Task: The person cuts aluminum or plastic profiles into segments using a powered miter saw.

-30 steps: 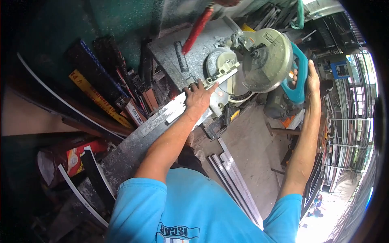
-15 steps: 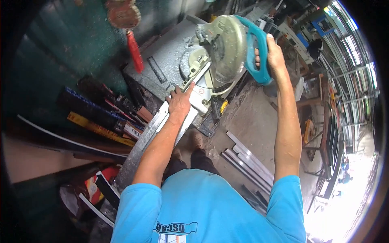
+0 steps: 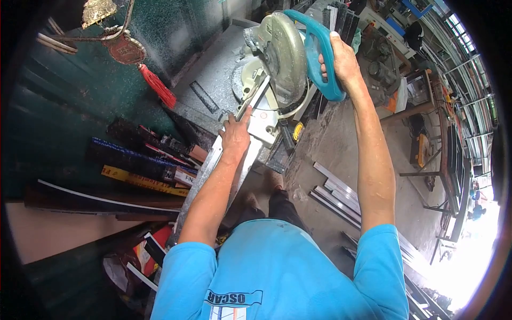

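My right hand is wrapped around the teal D-shaped handle of a mitre saw. The dusty round guard covers the blade and hides its edge. To the left, my left hand presses a pale, narrow metal profile along the saw's fence. Its index finger points toward the blade, while the other fingers hook over the fence side. The profile runs from under this hand up to the guard. Where its end meets the blade is hidden.
A grey dust-covered bench carries the saw. A red-tasselled ornament hangs at the upper left. Strips and a yellow level-like bar lie to the left. Long metal profiles rest on the floor at right. A steel-framed table stands farther right.
The camera view has turned slightly, so the saw and both hands appear a little farther left. More of the hanging ornament shows. Both hands keep their holds.
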